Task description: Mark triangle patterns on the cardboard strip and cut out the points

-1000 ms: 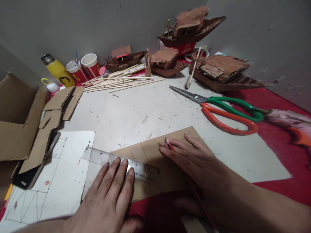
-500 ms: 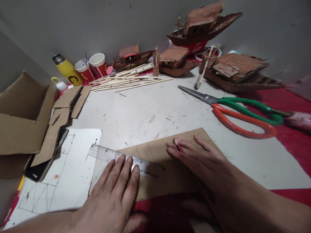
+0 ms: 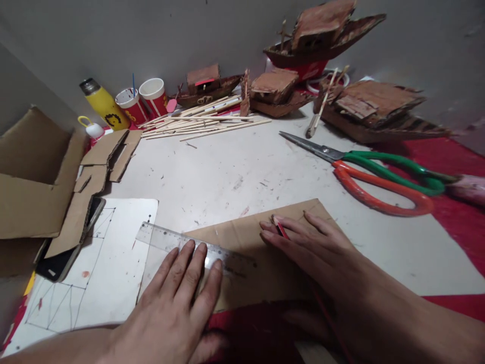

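Observation:
A piece of brown cardboard [image 3: 242, 232] lies at the near edge of the table, slightly slanted. Across its left part rests a clear plastic ruler [image 3: 161, 236], its left end over a white paper. My left hand [image 3: 178, 298] lies flat with fingers stretched, their tips on the ruler. On the right part of the cardboard is my right hand [image 3: 326, 260], palm down, a red pencil [image 3: 280, 228] tucked between its fingers with the tip pointing away from me. The white paper [image 3: 121, 268] bears a drawn outline with triangles.
Large scissors [image 3: 341, 156] with green and orange handles lie at right. Several brown model boats [image 3: 276, 91] and thin wooden sticks [image 3: 204, 121] are at the back. Cups [image 3: 152, 96], a yellow bottle [image 3: 106, 108], a cardboard box [image 3: 30, 207] and a phone [image 3: 56, 268] are at left.
The view has shifted slightly. Both hands stay in nearly the same place on the ruler and cardboard; the left index finger has moved slightly right.

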A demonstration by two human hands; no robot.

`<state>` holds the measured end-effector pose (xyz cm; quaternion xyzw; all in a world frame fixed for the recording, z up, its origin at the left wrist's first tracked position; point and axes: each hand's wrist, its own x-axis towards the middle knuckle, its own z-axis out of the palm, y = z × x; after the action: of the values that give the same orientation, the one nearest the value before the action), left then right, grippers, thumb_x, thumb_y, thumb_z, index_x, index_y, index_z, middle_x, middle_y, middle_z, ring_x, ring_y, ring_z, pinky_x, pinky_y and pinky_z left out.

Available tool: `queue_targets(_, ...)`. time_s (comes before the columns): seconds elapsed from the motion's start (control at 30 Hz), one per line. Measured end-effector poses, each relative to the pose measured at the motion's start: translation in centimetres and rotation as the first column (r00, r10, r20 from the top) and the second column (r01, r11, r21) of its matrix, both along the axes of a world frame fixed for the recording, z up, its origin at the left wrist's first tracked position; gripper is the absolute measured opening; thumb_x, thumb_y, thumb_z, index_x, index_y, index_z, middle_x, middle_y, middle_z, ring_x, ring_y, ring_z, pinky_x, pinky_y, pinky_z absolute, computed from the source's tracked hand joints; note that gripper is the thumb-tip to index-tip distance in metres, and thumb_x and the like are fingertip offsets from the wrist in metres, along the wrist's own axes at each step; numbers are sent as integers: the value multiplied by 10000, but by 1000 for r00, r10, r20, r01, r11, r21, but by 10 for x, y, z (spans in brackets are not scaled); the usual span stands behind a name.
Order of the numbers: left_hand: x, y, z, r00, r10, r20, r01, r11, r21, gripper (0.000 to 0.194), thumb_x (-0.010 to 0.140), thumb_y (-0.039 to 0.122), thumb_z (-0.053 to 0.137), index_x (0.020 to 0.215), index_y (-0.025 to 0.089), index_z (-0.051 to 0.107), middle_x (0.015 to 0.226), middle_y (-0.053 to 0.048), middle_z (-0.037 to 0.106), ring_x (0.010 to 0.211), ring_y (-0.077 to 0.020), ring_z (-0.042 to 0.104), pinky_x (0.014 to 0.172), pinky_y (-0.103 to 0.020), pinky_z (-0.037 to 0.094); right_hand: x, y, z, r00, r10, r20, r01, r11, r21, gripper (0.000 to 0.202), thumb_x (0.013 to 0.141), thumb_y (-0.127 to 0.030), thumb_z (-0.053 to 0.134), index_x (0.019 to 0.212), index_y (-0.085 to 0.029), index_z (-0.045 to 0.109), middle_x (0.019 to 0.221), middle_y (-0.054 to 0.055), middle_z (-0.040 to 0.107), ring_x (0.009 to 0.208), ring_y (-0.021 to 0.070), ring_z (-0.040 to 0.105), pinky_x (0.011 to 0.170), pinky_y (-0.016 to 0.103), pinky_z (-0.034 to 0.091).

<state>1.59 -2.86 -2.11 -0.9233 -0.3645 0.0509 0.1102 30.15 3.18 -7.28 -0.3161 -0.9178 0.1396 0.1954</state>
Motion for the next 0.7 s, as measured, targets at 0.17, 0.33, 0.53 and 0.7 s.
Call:
queue_targets(0.17,1,0,1,1000,0,20,0,1000,2,918,698,723,708,1326,66,577,1295,-305,624,1169,-455,626,841,-512,581,-1,-1,-3,1000,-9,-6,9,1000,1,889,798,-333,709,1543,-132,268,1477,203,511,1426,368,387,1169,639,240)
queue_targets(0.33,1,-1,-2,1000,-5,29,5,1000,15,923,709,728,694,1329,56,573,1298,-313,618,1176,-456,620,845,-510,585,1,1,-2,1000,6,8,-6,1000,13,931,804,-338,703,1570,-147,210,1474,205,515,1416,377,402,1150,656,270)
queue_targets(0.53,-1,-4,-3,998,22,53,-22,1000,13,712,889,598,583,1382,87,543,1351,-277,597,1227,-426,596,887,-484,579,4,4,-2,998,26,60,-28,999,32,973,803,-383,717,1579,-147,179,1466,193,531,1390,380,441,1165,648,257)
queue_targets(0.7,-2,-3,-5,991,75,109,-79,996,31,474,1004,429,459,1358,140,581,1338,-211,633,1218,-368,619,921,-455,577,3,2,-3,998,21,55,-22,1000,13,916,819,-384,702,1563,-153,221,1482,182,518,1388,383,445,1199,624,199)
